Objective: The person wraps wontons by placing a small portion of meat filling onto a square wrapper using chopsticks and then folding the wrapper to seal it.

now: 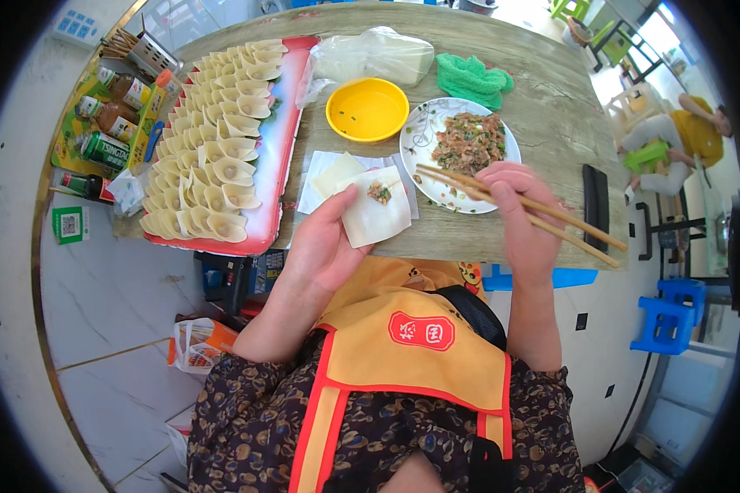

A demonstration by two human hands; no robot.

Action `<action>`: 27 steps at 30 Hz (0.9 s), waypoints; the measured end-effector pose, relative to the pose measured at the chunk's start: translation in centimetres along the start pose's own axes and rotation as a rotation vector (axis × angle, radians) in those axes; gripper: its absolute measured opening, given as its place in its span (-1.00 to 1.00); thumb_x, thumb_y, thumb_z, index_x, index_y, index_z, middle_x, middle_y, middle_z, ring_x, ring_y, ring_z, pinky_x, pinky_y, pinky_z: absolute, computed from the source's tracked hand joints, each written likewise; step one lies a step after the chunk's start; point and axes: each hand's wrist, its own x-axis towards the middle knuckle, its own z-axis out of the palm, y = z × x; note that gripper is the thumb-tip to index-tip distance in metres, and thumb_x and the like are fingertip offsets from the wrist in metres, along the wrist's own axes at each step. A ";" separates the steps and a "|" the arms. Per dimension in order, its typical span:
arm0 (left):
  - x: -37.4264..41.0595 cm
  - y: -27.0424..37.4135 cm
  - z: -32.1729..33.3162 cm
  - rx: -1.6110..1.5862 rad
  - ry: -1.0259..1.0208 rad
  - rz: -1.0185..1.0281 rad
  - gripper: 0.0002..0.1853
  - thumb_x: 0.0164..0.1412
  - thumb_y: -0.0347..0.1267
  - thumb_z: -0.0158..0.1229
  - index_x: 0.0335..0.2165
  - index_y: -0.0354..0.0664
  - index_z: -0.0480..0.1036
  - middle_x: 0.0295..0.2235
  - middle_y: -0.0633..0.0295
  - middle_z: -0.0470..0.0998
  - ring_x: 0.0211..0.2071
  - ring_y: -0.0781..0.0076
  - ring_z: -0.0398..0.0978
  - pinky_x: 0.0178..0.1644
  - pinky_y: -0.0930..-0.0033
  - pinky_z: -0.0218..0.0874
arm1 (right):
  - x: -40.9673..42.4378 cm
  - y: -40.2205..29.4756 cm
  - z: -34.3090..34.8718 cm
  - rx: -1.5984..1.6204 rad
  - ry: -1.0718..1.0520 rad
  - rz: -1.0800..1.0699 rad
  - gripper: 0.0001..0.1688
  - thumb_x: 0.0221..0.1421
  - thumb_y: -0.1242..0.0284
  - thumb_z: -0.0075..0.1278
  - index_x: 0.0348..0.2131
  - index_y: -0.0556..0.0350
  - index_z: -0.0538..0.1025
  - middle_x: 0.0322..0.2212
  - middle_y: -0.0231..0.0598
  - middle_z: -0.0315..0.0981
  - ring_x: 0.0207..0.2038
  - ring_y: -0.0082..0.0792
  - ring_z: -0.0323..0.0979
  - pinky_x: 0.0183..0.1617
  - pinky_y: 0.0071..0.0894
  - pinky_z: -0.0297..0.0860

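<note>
A square dough wrapper (373,222) lies on the palm and fingers of my left hand (327,240), the thumb over its edge. A small dab of minced filling (379,193) sits on it. My right hand (524,209) grips a pair of wooden chopsticks (567,227), their tips over the left part of a white patterned plate (414,132). Minced meat with chopped greens (468,145) is heaped on that plate. More wrappers (339,174) lie on the table behind my left hand. To the left, a red-rimmed tray (288,148) bears rows of folded wrappers (228,169).
A yellow bowl (368,111), a clear plastic bag (376,55) and a green cloth (473,80) stand behind. Bottles and a can fill a carton (151,117) beyond the tray. A black flat case (595,206) lies at the right. A person (684,132) sits farther off.
</note>
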 end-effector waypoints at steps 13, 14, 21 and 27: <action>-1.0 0.2 0.0 0.007 -0.085 -0.015 -0.52 0.47 -0.36 -0.12 0.25 -0.32 0.16 0.21 -0.01 0.35 0.23 0.11 0.34 0.34 -0.02 0.16 | -0.7 -1.2 2.2 0.032 -0.054 -0.028 -0.94 0.13 0.70 0.08 -0.35 0.32 0.59 -0.31 -0.14 0.61 -0.19 -0.33 0.54 -0.05 -0.37 0.45; -1.1 0.2 0.0 0.000 -0.081 -0.019 -0.52 0.47 -0.36 -0.12 0.25 -0.32 0.16 0.21 -0.01 0.36 0.23 0.11 0.34 0.34 -0.02 0.16 | -0.6 -1.5 2.2 0.042 -0.047 -0.023 -0.94 0.14 0.70 0.08 -0.35 0.32 0.59 -0.31 -0.14 0.61 -0.20 -0.33 0.54 -0.05 -0.37 0.45; -1.1 0.2 0.2 -0.024 -0.081 -0.034 -0.53 0.46 -0.37 -0.13 0.25 -0.32 0.16 0.20 -0.02 0.36 0.22 0.07 0.35 0.33 -0.05 0.18 | -0.4 -2.3 2.5 0.272 -0.077 0.054 -0.92 0.16 0.71 0.04 -0.34 0.33 0.58 -0.31 -0.09 0.59 -0.19 -0.32 0.53 -0.04 -0.34 0.45; -1.5 0.7 0.5 -0.048 -0.086 -0.045 -0.51 0.47 -0.35 -0.15 0.27 -0.31 0.13 0.23 -0.02 0.33 0.24 0.05 0.32 0.35 -0.08 0.14 | -1.3 -0.6 3.3 0.342 -0.145 0.175 -0.89 0.20 0.71 0.00 -0.30 0.37 0.57 -0.26 -0.05 0.55 -0.23 -0.34 0.54 -0.15 -0.38 0.51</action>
